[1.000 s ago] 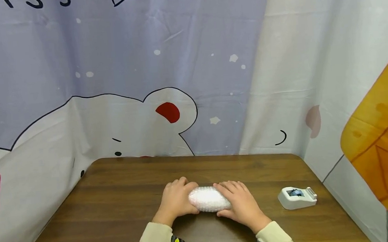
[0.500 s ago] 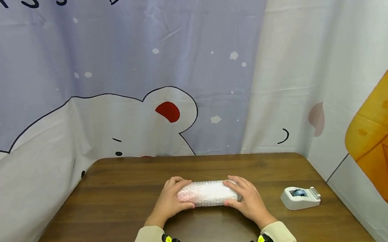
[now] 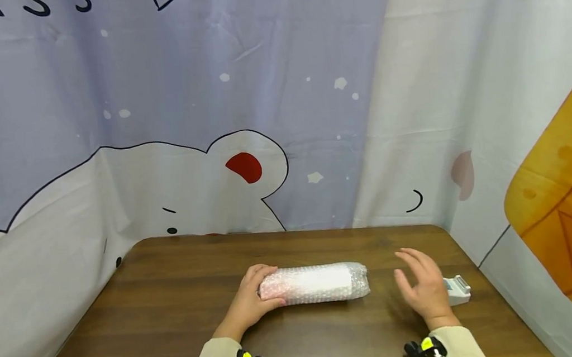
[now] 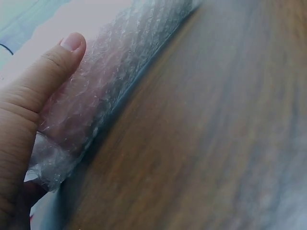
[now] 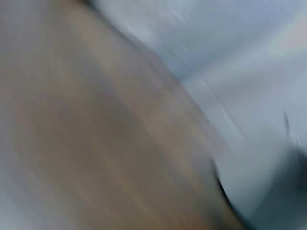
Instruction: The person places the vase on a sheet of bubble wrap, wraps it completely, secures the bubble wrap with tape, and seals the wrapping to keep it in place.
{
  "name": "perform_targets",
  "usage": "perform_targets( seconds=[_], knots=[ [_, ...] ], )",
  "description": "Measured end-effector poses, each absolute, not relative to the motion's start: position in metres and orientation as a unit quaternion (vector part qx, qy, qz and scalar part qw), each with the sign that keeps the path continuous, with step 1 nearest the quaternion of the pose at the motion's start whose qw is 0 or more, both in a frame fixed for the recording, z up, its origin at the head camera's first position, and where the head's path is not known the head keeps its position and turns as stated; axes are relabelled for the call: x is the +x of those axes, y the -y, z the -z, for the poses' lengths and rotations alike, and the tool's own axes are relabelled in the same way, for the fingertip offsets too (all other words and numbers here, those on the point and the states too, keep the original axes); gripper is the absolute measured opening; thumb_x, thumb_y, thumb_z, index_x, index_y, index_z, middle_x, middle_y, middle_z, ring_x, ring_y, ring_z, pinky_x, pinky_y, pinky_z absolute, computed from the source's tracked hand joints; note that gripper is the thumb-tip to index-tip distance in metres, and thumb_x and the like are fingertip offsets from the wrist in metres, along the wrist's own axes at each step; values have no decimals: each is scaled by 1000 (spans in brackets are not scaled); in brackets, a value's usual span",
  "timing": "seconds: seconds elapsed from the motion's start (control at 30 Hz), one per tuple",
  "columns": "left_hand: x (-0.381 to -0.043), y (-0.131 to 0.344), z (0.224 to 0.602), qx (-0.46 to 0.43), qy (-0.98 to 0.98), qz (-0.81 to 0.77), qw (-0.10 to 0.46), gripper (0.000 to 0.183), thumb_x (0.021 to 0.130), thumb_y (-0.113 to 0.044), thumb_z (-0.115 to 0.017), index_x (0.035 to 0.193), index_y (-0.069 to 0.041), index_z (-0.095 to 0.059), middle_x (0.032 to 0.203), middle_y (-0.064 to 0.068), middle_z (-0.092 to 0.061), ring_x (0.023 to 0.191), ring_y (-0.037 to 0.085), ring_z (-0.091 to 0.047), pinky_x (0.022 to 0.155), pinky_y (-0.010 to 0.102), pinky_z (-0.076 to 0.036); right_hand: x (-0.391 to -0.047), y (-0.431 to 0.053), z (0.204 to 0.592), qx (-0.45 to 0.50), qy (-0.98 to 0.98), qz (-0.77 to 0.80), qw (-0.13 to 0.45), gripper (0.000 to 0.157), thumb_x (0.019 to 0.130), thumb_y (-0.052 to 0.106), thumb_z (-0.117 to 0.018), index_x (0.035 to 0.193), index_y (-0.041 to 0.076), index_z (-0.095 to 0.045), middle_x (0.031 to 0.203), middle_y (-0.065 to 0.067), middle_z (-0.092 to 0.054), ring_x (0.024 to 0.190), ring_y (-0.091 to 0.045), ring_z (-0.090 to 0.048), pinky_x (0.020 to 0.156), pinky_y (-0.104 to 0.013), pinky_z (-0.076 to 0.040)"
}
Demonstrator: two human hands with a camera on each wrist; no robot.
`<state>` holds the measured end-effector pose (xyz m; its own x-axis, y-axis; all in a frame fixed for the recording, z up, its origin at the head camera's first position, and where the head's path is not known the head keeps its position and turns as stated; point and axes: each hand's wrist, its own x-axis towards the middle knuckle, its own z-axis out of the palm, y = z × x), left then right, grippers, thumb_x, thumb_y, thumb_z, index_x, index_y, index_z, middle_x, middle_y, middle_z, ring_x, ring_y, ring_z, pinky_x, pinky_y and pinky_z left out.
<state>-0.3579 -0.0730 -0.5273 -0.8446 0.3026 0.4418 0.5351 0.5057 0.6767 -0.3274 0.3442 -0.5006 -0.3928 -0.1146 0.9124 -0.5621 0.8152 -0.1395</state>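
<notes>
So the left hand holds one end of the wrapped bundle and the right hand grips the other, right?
Not quite: the head view shows the right hand apart from the wrapped bundle, partly hiding the tape dispenser. The left hand does hold one end.

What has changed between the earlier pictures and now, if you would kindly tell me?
The right hand let go of the bubble-wrapped package and moved to the right, now partly hiding the white tape dispenser. The left hand still holds the package's left end.

Left hand curled in a grip; right hand well apart from it, fingers loosely extended
</notes>
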Motion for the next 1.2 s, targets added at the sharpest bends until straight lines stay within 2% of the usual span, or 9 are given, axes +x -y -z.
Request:
perform_targets(
  seconds=[0.07, 0.13, 0.23, 0.33, 0.43, 0.57, 0.73, 1.0, 1.2],
  knots=[
    [-358, 73, 528, -247, 857, 431, 139, 72, 62, -53, -76, 127, -31, -50, 128, -10, -37, 118, 16, -36, 95, 46, -35, -319, -375, 503, 129, 802, -228, 537, 31, 79, 20, -59, 105, 6, -67, 110, -14, -60, 102, -36, -52, 95, -36, -33],
    [-358, 72, 528, -246, 856, 430, 146, 71, 62, -54, -76, 125, -35, -50, 128, -10, -37, 118, 16, -36, 95, 46, -35, -309, -400, 507, 44, 809, -240, 535, 27, 79, 16, -57, 101, 5, -67, 111, -14, -59, 102, -37, -49, 92, -41, -34],
    [-359, 72, 529, -240, 860, 423, 155, 71, 61, -55, -75, 125, -37, -50, 127, -10, -38, 118, 17, -37, 94, 46, -36, -300, -424, 513, -48, 833, -261, 486, 25, 83, 15, -54, 103, 8, -67, 115, -12, -56, 107, -36, -47, 88, -48, -34],
    [-358, 72, 530, -245, 858, 423, 156, 72, 61, -55, -75, 125, -35, -49, 128, -9, -38, 118, 18, -37, 94, 46, -36, -298, -437, 518, -87, 867, -266, 413, 26, 87, 14, -48, 107, 12, -65, 118, -9, -53, 110, -33, -47, 87, -49, -34],
    [-359, 72, 531, -254, 854, 426, 157, 72, 63, -54, -75, 126, -34, -48, 128, -9, -37, 119, 17, -36, 94, 46, -36, -298, -443, 521, -92, 897, -247, 354, 29, 90, 12, -41, 107, 15, -64, 117, -8, -52, 107, -32, -48, 85, -49, -35],
    [-359, 72, 531, -256, 853, 424, 164, 71, 62, -53, -76, 126, -35, -49, 128, -9, -37, 118, 17, -36, 94, 46, -36, -297, -443, 524, -88, 912, -232, 325, 29, 88, 9, -38, 96, 15, -65, 112, -7, -52, 102, -32, -50, 79, -50, -36],
    [-359, 72, 531, -245, 861, 413, 168, 71, 62, -55, -75, 124, -36, -49, 127, -9, -38, 117, 17, -38, 94, 45, -36, -297, -442, 525, -96, 913, -231, 322, 24, 87, 7, -38, 84, 14, -61, 109, -7, -51, 99, -31, -50, 78, -48, -37],
    [-358, 71, 531, -242, 860, 418, 163, 71, 61, -53, -77, 124, -35, -50, 127, -10, -39, 117, 17, -37, 94, 45, -35, -297, -443, 527, -79, 913, -229, 329, 24, 86, 4, -38, 84, 11, -61, 107, -10, -50, 98, -32, -48, 79, -48, -36],
    [-358, 72, 530, -246, 857, 423, 163, 71, 62, -51, -77, 125, -33, -50, 128, -9, -38, 118, 18, -37, 94, 46, -35, -297, -442, 526, -51, 905, -242, 345, 20, 82, -3, -39, 80, 9, -55, 103, -12, -48, 95, -33, -47, 75, -46, -33]
  ],
)
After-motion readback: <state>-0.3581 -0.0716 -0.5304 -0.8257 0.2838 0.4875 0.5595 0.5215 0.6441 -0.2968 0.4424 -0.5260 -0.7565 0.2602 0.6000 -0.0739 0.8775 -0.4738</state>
